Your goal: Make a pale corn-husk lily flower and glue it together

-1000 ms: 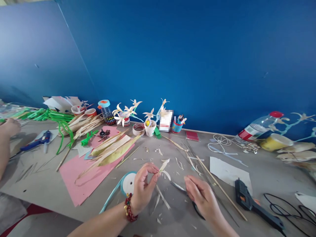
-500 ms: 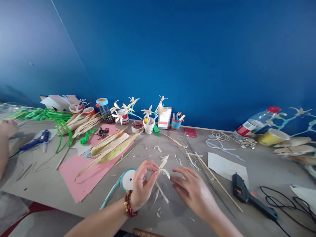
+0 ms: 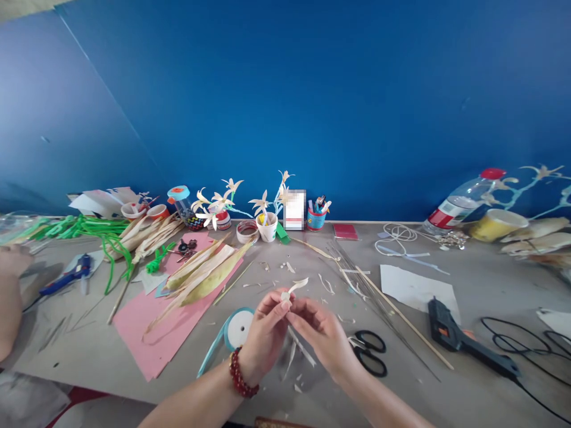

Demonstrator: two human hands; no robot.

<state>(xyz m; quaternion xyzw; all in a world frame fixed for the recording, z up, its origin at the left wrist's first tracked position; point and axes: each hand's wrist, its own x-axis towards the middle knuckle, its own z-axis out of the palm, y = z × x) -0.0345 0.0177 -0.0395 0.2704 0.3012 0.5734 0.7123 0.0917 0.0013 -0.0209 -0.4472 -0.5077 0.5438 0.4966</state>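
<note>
Near the middle of the table, my left hand [image 3: 268,326] pinches a small pale husk flower piece [image 3: 296,286], one curved petal of which sticks up to the right. My right hand [image 3: 319,331] meets it there, thumb and fingers closed together at the base of the same piece. Below the hands lie cut pale husk strips [image 3: 303,349]. A roll of light blue ribbon [image 3: 241,328] lies just left of my left hand, and black-handled scissors [image 3: 371,352] rest right of my right hand.
Pink paper [image 3: 147,333] with dried husks [image 3: 214,267] lies left. Finished flowers stand in a white cup [image 3: 266,228] at the back. Thin wires and a stick [image 3: 401,318], a black glue gun [image 3: 468,348] and its cable lie right. Another person's arm [image 3: 9,297] is at far left.
My right hand has moved left and closed at the flower piece beside my left hand. The scissors now show to the right of it. The view has shifted slightly.
</note>
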